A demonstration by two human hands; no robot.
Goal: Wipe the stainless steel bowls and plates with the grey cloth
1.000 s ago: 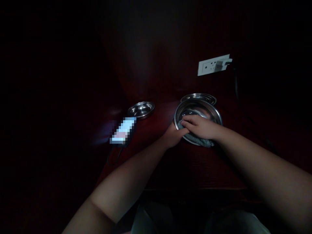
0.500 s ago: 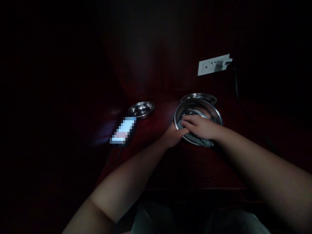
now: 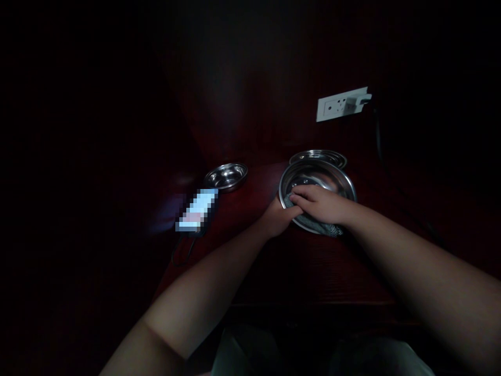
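Note:
A steel bowl [image 3: 336, 180] is tipped toward me on the dark red table. My left hand [image 3: 279, 214] grips its near left rim, thumb over the edge and the other fingers hidden behind the wall. Inside the rim, my right hand [image 3: 323, 203] presses a grey-green patterned cloth [image 3: 319, 224] against the metal, with its fingers bent over the fabric. Part of the cloth hangs over the near rim. Right behind the bowl lies another round steel piece [image 3: 318, 155], a dish or lid, partly covered by it.
A smaller steel bowl [image 3: 226, 176] stands to the left. Near it is a lit, blurred phone [image 3: 198, 210] with a cable [image 3: 174, 256]. A white socket plate [image 3: 332, 107] with a plug is on the back wall, and a cord hangs at right. The table's front edge [image 3: 313, 304] runs before my knees.
Hardly anything differs. The whole view has shifted very slightly, while both hands keep the same hold on the bowl and the cloth.

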